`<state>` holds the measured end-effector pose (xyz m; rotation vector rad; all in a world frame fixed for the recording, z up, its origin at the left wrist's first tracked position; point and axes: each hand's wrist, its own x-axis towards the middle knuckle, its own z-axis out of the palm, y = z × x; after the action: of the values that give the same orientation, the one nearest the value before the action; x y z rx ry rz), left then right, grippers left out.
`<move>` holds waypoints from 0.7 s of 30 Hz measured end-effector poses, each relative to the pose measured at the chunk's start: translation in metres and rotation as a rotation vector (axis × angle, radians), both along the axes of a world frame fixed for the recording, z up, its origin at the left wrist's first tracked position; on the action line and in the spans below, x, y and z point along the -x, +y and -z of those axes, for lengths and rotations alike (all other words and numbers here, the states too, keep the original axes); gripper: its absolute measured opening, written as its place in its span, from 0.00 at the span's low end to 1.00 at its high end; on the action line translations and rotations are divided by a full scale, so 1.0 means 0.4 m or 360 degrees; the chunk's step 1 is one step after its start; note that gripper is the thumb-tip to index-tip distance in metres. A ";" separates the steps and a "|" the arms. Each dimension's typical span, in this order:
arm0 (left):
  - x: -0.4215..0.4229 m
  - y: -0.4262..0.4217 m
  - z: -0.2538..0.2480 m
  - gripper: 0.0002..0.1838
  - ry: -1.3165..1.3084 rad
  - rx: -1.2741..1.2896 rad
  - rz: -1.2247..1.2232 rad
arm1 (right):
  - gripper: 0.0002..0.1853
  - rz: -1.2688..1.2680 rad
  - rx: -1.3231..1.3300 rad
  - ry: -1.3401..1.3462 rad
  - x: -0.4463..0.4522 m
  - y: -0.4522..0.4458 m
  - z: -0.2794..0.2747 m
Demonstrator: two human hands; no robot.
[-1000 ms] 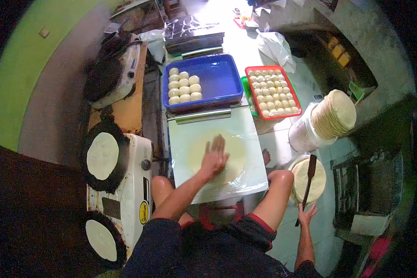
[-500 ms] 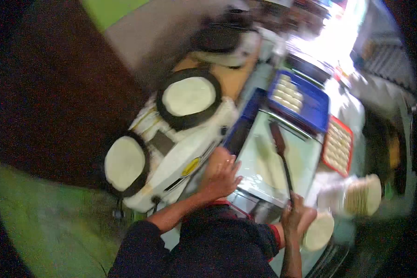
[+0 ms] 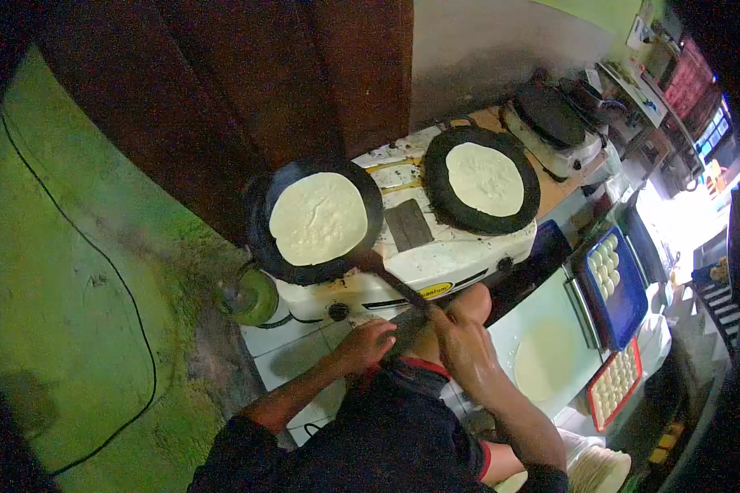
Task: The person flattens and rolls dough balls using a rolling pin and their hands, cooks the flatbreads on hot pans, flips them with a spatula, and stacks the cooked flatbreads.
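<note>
My right hand [image 3: 469,349] grips the handle of a dark spatula [image 3: 403,289]. The blade reaches the near right edge of the left black griddle [image 3: 259,234], beside a pale flatbread [image 3: 319,218] with a creased, bubbled surface. I cannot tell whether the blade touches the bread. My left hand [image 3: 367,345] is empty in front of the stove, fingers loosely extended. A second flatbread [image 3: 485,179] lies on the right griddle [image 3: 440,193]. Both griddles sit on a white gas stove [image 3: 477,253].
To the right, a thin dough round [image 3: 543,361] lies on a pale, shiny work surface [image 3: 514,316]. Beyond are a blue tray [image 3: 629,308] and a red tray [image 3: 598,417] with dough balls. Stacked flatbreads [image 3: 600,472] are at lower right. A green gas cylinder [image 3: 255,297] stands left of the stove.
My view has turned left toward the stove. My right hand has brought the spatula from above the work surface to the left griddle. The breads now look more bubbled.
</note>
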<state>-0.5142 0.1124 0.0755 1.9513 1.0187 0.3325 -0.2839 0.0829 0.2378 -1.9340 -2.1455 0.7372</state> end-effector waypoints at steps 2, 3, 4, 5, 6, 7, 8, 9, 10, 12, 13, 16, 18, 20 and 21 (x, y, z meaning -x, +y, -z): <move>-0.002 -0.016 0.035 0.21 -0.0059 -0.0061 0.0003 | 0.29 -0.0151 -0.0208 0.0016 0.029 0.129 0.105; -0.008 -0.016 0.042 0.20 -0.0084 -0.0105 0.0004 | 0.29 -0.0235 -0.0293 0.0139 0.065 0.201 0.150; -0.019 -0.013 0.045 0.20 -0.0095 -0.0121 0.0029 | 0.29 -0.0322 -0.0382 0.0259 0.110 0.272 0.196; -0.031 -0.013 0.048 0.20 -0.0104 -0.0132 0.0056 | 0.26 -0.0415 -0.0496 0.0223 0.151 0.329 0.254; -0.034 -0.009 0.049 0.20 -0.0112 -0.0140 0.0088 | 0.21 -0.0487 -0.0674 0.0670 0.189 0.375 0.297; -0.031 0.000 0.034 0.20 -0.0086 -0.0144 0.0107 | 0.18 -0.0536 -0.0709 0.0750 0.219 0.395 0.292; -0.024 0.006 0.020 0.20 -0.0061 -0.0145 0.0132 | 0.18 -0.0527 -0.0582 0.0822 0.228 0.410 0.286; -0.018 0.015 0.009 0.20 -0.0039 -0.0145 0.0158 | 0.18 -0.0516 -0.0453 0.0891 0.228 0.422 0.251; -0.004 0.022 0.015 0.20 -0.0068 -0.0173 0.0123 | 0.18 -0.0422 -0.0279 0.1021 0.218 0.416 0.167; 0.025 0.024 0.038 0.20 -0.0136 -0.0214 0.0051 | 0.16 -0.0357 -0.0204 0.1104 0.189 0.452 0.124; 0.027 0.023 0.034 0.20 -0.0115 -0.0219 0.0082 | 0.17 -0.0384 -0.0197 0.0991 0.182 0.455 0.096; 0.019 0.058 -0.017 0.19 -0.0044 -0.0266 0.0212 | 0.18 -0.0534 -0.0378 0.0603 0.172 0.453 0.083; 0.010 0.075 -0.105 0.18 0.0003 -0.0292 0.0341 | 0.18 -0.0503 -0.0420 0.0328 0.153 0.374 0.137; 0.034 0.136 -0.230 0.18 0.0190 0.0125 0.0430 | 0.20 -0.0486 -0.0305 0.0186 0.114 0.273 0.110; 0.057 0.177 -0.283 0.18 0.0285 0.0342 0.0472 | 0.21 -0.0483 -0.0176 0.0187 0.081 0.219 0.082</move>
<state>-0.5371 0.1832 0.1889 1.9235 0.8215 -0.1150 -0.3161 0.1704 0.2050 -1.4905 -2.3779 0.7405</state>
